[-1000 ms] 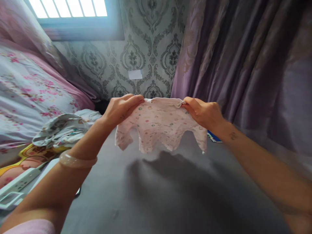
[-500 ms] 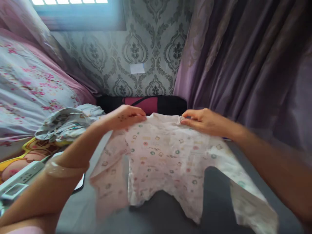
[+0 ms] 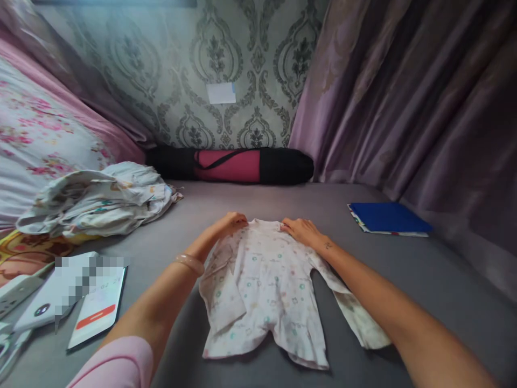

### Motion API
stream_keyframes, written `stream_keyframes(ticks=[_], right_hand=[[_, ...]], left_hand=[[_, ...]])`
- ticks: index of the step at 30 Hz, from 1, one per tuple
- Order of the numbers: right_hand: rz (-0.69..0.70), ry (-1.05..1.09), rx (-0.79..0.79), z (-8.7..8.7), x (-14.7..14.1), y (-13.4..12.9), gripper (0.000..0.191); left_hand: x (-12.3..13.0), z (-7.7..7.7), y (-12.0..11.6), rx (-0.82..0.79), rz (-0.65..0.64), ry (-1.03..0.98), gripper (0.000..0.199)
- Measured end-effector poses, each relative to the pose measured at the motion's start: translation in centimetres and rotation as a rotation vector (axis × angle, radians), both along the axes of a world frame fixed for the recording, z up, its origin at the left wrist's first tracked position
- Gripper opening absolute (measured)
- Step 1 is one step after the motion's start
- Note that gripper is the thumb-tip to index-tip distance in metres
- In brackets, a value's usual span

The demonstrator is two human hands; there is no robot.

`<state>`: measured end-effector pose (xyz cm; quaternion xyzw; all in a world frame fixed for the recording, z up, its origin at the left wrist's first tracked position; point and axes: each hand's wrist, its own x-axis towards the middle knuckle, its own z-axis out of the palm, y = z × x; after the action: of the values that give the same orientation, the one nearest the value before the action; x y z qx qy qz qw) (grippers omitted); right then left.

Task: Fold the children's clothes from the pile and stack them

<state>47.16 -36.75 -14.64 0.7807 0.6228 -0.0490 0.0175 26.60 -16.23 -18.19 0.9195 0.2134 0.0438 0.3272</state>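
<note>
A small white long-sleeved baby top [image 3: 274, 285] with a pale print lies spread on the grey bedsheet [image 3: 226, 202], collar away from me. At its left shoulder my left hand [image 3: 232, 222] pinches the cloth, fingers closed. My right hand [image 3: 301, 230] grips the other shoulder near the collar, with its fingertips on the fabric. The left sleeve is folded over the body of the top, while the right sleeve reaches out beneath my right forearm. The hem is uneven, with a notch in the middle.
On the left are a heap of printed clothes [image 3: 117, 196], a phone [image 3: 99, 307], a white device [image 3: 56, 291] and a power strip [image 3: 18, 296]. A black and pink roll bag [image 3: 228, 165] lies against the wall. Far right is a blue folder [image 3: 390, 216].
Both hands have come down with the top, which was held up in the air and now rests on the sheet. The view has tilted downward.
</note>
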Motion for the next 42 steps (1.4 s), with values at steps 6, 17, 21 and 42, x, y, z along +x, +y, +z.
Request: stream_keyframes(ticks=[6, 17, 21, 42], right_hand=[[0.015, 0.07, -0.007, -1.4, 2.2, 2.3, 0.037], [0.017, 0.143, 0.016, -1.9, 5.5, 6.7, 0.035], [-0.007, 0.169, 0.021, -2.3, 6.1, 7.9, 0.036], [-0.016, 0.138, 0.131, -6.7, -0.5, 6.2, 0.066]], left_hand=[[1.4, -0.6, 2.2, 0.049, 0.027, 0.013, 0.037], [3.9, -1.2, 6.2, 0.088, 0.065, 0.008, 0.037], [4.4, -1.2, 7.0, 0.066, 0.089, 0.043, 0.036], [4.0, -4.3, 3.0, 0.538, 0.174, -0.044, 0.039]])
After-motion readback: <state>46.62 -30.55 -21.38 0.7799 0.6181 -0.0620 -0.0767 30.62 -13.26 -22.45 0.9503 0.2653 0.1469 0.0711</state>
